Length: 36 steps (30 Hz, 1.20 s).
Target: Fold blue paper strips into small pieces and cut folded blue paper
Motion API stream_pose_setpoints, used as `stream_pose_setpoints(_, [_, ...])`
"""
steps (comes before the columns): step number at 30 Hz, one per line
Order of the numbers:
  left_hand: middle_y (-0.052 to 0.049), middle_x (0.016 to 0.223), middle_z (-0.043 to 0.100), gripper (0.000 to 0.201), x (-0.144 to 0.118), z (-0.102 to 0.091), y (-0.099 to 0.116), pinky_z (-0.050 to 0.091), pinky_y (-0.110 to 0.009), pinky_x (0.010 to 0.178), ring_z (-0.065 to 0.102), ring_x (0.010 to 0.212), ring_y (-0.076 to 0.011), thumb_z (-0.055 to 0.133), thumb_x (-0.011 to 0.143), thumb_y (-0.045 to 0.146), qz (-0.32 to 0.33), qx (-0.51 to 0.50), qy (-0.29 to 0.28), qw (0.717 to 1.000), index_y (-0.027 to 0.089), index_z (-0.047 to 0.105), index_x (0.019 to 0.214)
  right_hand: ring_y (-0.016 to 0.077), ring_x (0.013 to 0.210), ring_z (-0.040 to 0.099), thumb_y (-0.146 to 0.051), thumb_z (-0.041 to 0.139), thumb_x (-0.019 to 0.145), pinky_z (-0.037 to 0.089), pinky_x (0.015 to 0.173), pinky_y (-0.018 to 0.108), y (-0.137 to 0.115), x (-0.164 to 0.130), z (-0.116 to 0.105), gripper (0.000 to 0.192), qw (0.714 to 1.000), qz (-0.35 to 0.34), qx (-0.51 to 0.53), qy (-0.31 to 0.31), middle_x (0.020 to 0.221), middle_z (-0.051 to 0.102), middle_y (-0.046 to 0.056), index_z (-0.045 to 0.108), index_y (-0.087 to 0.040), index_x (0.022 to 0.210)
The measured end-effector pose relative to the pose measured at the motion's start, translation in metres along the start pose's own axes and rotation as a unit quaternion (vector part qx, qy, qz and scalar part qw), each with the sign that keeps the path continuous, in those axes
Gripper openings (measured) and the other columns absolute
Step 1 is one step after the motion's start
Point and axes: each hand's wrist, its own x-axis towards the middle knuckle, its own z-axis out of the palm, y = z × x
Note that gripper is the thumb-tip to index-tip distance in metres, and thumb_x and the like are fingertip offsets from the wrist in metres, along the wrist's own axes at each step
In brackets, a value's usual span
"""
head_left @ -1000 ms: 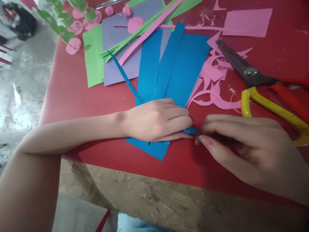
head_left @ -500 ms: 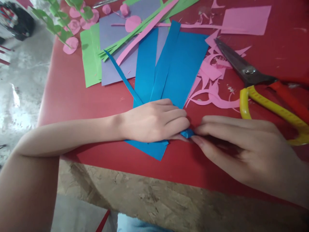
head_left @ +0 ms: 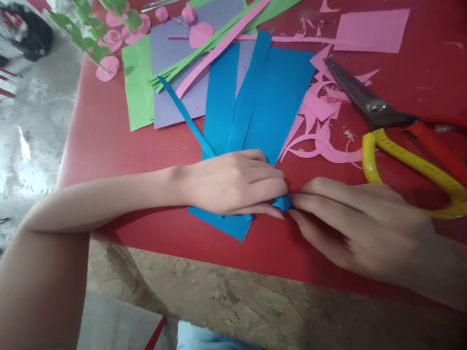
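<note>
At table centre I've both hands pinched on the blue strip (head_left: 282, 202), left hand (head_left: 233, 182) at 9 o'clock, right hand (head_left: 365, 228) at 3; roll barely started, most of the strip unrolled.

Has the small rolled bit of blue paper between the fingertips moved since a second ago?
Yes. The rolled blue paper bit sits slightly further left, away from the yellow scissor handle, and looks more tightly curled.

I get soft, even daylight with no hard glare on the red worktop (head_left: 109, 146). The floor (head_left: 32, 126) past its left edge is washed out pale. Faint shadows sit under my left forearm (head_left: 109, 199). Detail is slightly smeared, and the worktop's edges bend toward the corners.
</note>
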Motion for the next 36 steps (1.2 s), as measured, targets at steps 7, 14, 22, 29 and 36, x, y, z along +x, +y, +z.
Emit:
stream_pose_setpoints(7, [-0.002,0.066,0.055,0.033,-0.0006,0.001,0.0008,0.043,-0.024,0.074,0.054,0.068,-0.0123,0.024,0.096,0.033,0.007,0.037,-0.006,0.999,0.015,0.049,0.086,0.0114,0.048,0.05,-0.012,0.048,0.087,0.028,0.041,0.031,0.0007,-0.0013,0.0001,0.017,0.999,-0.032,-0.019,-0.012,0.061,0.059,0.0,0.057,-0.016,0.073])
stream_pose_setpoints(14, [-0.003,0.068,0.057,0.031,-0.0006,0.0004,0.001,0.044,-0.025,0.073,0.055,0.069,-0.0131,0.026,0.096,0.033,0.0,0.041,0.001,0.999,0.014,0.048,0.087,0.0106,0.054,0.051,-0.01,0.05,0.086,0.031,0.044,0.03,-0.0007,-0.0027,-0.0013,0.018,0.997,-0.041,-0.062,-0.011,0.062,0.059,-0.001,0.058,-0.017,0.072])
stream_pose_setpoints(22, [-0.004,0.067,0.057,0.033,0.0005,-0.0011,0.0023,0.044,-0.027,0.073,0.056,0.07,-0.0146,0.019,0.093,0.023,0.017,0.048,-0.005,0.999,0.016,0.049,0.082,0.0117,0.048,0.045,-0.012,0.048,0.085,0.025,0.042,0.031,-0.0007,-0.0008,0.0006,0.02,1.0,-0.013,-0.021,-0.013,0.058,0.053,0.0,0.053,-0.018,0.067])
stream_pose_setpoints(29, [-0.001,0.062,0.054,0.03,0.0005,0.0,0.0032,0.044,-0.026,0.068,0.055,0.065,-0.0136,0.02,0.089,0.02,0.015,0.108,-0.022,0.994,0.018,0.048,0.078,0.012,0.052,0.046,-0.013,0.05,0.085,0.027,0.043,0.03,-0.0026,-0.0013,0.0032,0.01,0.999,-0.03,-0.021,0.003,0.061,0.055,0.0,0.056,-0.015,0.076])
stream_pose_setpoints(36, [-0.003,0.068,0.06,0.018,-0.0006,0.0031,0.003,0.045,-0.03,0.063,0.057,0.063,-0.016,0.028,0.086,0.021,0.003,0.104,0.003,0.995,0.018,0.044,0.08,0.011,0.053,0.045,-0.012,0.05,0.086,0.027,0.044,0.029,-0.0013,-0.0057,0.0055,0.016,0.998,-0.045,-0.036,0.008,0.061,0.053,-0.001,0.053,-0.017,0.071])
